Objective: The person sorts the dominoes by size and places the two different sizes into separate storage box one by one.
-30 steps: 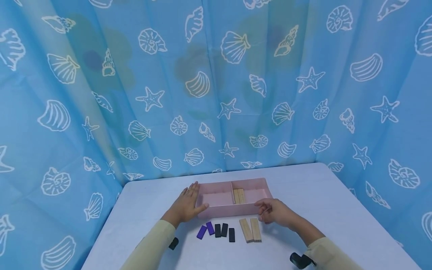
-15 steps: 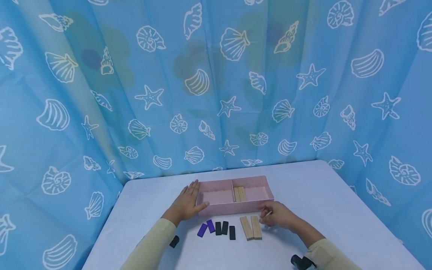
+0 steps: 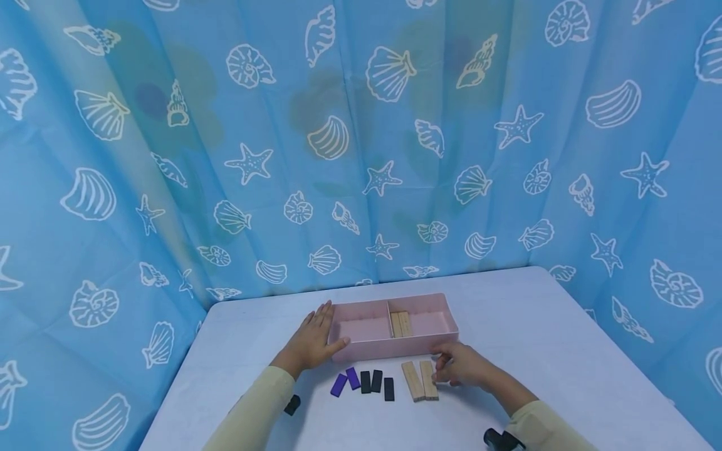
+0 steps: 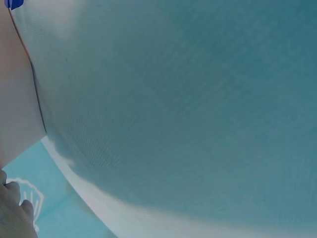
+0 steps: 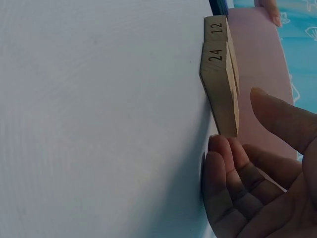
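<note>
A pink two-compartment box [image 3: 389,348] lies across the middle of the table. My left hand [image 3: 309,344] rests along its left end, fingers straight and thumb at the front corner. In front of the box's right half are two loose wooden blocks, a left one [image 3: 413,382] and a right one [image 3: 429,381]. Beside the right block is my right hand [image 3: 464,364], loosely bent. In the right wrist view its fingertips are close to the block marked 24 [image 5: 218,84], with the thumb apart; contact is hard to tell. Wooden blocks [image 3: 401,324] also stand in the right compartment.
Two purple blocks [image 3: 339,385] and three black blocks [image 3: 389,389] lie in front of the box, left of the wooden pair. The white table [image 3: 496,300] meets a blue seashell curtain [image 3: 361,207] at the back.
My right hand has moved from the box's front right corner toward me, closer to the right wooden block. The left hand stays against the box. The head view has shifted slightly.
</note>
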`<state>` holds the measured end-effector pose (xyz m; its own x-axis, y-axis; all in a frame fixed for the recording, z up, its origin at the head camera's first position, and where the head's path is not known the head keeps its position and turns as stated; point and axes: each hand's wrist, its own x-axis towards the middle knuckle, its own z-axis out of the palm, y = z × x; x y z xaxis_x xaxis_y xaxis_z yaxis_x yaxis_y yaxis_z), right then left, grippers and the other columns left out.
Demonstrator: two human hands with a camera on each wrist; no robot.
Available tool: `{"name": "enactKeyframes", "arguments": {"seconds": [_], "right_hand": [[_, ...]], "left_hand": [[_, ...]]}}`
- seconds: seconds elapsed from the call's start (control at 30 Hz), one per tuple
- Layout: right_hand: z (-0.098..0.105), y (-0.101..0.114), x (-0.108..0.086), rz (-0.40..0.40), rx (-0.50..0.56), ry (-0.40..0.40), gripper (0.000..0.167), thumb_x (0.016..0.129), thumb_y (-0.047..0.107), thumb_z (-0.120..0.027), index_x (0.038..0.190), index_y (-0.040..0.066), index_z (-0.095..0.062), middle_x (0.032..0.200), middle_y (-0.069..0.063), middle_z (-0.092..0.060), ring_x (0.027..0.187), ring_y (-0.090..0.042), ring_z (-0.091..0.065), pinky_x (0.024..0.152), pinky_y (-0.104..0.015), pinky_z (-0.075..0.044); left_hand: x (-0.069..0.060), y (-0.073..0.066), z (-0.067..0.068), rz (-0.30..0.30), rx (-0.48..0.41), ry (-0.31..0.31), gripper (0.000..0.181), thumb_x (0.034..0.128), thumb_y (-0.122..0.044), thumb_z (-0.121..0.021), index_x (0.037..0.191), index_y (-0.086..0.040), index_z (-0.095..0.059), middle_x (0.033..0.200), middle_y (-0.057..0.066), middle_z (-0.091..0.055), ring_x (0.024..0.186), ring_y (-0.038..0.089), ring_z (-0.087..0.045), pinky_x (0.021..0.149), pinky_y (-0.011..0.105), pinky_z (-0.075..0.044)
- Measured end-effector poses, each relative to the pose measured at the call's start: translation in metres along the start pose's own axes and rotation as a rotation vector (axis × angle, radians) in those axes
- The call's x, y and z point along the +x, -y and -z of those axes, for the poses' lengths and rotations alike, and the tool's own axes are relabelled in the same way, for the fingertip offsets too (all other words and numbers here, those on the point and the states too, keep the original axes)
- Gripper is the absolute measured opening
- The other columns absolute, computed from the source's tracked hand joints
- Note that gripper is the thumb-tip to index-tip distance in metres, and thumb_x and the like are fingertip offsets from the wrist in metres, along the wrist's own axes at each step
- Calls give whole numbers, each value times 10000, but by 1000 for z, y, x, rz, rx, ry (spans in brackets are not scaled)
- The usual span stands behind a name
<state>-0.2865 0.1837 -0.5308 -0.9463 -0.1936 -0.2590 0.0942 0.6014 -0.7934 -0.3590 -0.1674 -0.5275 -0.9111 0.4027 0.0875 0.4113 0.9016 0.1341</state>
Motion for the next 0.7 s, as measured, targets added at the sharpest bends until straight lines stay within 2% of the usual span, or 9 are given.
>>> {"name": "enactKeyframes", "arguments": {"seconds": [0.17,0.37,0.53,0.7], "right_hand": [[-4,3,-1,-2,-60,-18,683,682,192,-872,1283,21,-597,881,-31,-569,743,-190,-563,614,-320,-524],[-10,4,1,20,-160,-31,666,668,236,-884,1248,38,-622,871,-11,-555,743,-177,-536,627,-310,-506],[-14,4,3,36,-226,-37,599,648,270,-890,1160,59,-661,892,9,-569,810,-172,-537,746,-374,-519],[-15,1,6,45,-262,-36,607,646,302,-887,1169,78,-675,941,30,-604,881,-165,-561,865,-439,-509]], "left_hand": [[-1,0,0,3,7,-5,941,909,-698,-388,1559,-65,-138,1616,64,-114,1469,260,-109,1166,430,-101],[0,0,-1,-1,11,-9,944,906,-706,-378,1561,-72,-133,1618,59,-113,1469,267,-118,1167,436,-104],[0,-1,0,-5,4,-5,937,911,-696,-387,1562,-73,-128,1618,60,-111,1469,271,-119,1166,440,-105],[0,-1,0,3,-6,3,932,913,-687,-399,1562,-73,-130,1618,58,-107,1472,250,-93,1167,435,-98]]}}
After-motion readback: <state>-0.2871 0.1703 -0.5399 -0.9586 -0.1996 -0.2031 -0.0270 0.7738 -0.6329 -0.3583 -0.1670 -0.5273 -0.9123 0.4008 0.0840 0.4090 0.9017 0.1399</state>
